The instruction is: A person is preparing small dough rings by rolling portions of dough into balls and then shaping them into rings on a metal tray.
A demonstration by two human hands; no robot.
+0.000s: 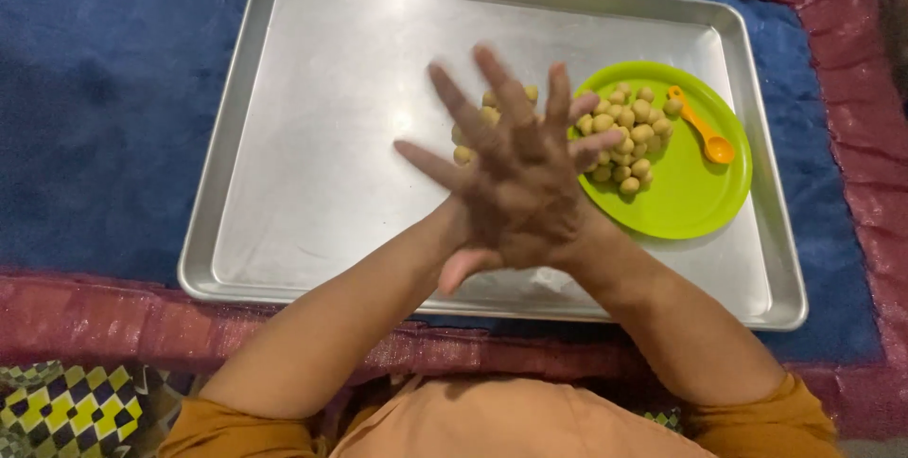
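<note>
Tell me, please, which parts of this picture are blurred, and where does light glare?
Head view: the pressed-together hands are motion-blurred, fingers smeared; the steel tray shows soft glare but no hard shadows; the green plate and dough balls stay fairly sharp.

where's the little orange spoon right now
In the head view the orange spoon lies on the green plate, at its upper right, just right of the dough balls, on the metal tray's right side.
</note>
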